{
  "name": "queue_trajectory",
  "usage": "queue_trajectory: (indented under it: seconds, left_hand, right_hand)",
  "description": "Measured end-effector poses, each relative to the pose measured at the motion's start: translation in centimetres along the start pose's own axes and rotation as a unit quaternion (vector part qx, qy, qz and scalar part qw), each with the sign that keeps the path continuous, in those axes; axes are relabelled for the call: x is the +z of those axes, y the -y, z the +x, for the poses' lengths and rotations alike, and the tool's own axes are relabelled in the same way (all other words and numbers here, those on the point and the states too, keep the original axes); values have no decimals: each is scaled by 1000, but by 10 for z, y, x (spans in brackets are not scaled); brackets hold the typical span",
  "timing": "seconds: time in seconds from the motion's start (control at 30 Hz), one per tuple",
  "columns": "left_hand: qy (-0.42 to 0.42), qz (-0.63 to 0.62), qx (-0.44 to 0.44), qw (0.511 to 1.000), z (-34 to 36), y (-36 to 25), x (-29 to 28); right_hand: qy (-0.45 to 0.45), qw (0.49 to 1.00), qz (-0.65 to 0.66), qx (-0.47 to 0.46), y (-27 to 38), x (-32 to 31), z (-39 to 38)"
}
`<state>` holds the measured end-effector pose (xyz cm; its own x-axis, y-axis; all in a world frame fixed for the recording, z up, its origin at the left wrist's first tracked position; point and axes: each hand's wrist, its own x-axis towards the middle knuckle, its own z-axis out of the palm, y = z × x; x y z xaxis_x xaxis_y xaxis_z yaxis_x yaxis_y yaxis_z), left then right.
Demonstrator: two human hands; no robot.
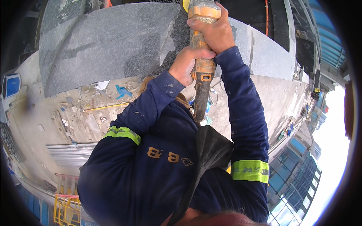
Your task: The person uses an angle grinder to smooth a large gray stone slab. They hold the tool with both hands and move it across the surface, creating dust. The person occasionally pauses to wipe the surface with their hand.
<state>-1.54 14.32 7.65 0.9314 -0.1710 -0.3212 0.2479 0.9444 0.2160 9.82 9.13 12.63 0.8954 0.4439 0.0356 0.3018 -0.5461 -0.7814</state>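
Note:
An orange and grey angle grinder, coated in dust, points up and away from my chest, its head at the top edge of the view. My left hand is closed around the middle of its body, thumb laid across the top. Farther up, my right hand grips the body just behind the grinder's head. A yellow round part shows beside the head; the rest of it is cut off by the frame. Beneath the tool lies a grey stone slab with darker patches on its surface.
Broken chips and a blue scrap litter the dusty floor near a yellow strip. Long metal profiles lie at left, above a yellow metal frame. Black cloth hangs before my chest, close to the grinder's rear end.

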Motion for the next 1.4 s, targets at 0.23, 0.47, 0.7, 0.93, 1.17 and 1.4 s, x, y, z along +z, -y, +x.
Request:
queue_trajectory:
  seconds: [0.23,0.47,0.7,0.93,1.17,1.4]
  left_hand:
    - [-10,-7,7,1000,-3,-2,5]
    - [-7,5,2,1000,0,-4,1]
    - [6,-7,3,1000,1,-10,-2]
    - [9,-13,9,1000,1,-13,0]
    - [-8,-13,23,1000,-5,-12,-1]
    - [-2,-22,11,1000,-5,-16,-10]
  right_hand:
    - [7,999,-50,-14,0,-1,-1]
    - [-1,999,-49,-14,-2,1,3]
    - [-4,996,-85,-25,1,6,9]
    - [0,993,-113,-24,0,8,10]
    - [12,995,-101,-5,6,11,7]
    - [19,990,-135,29,13,17,9]
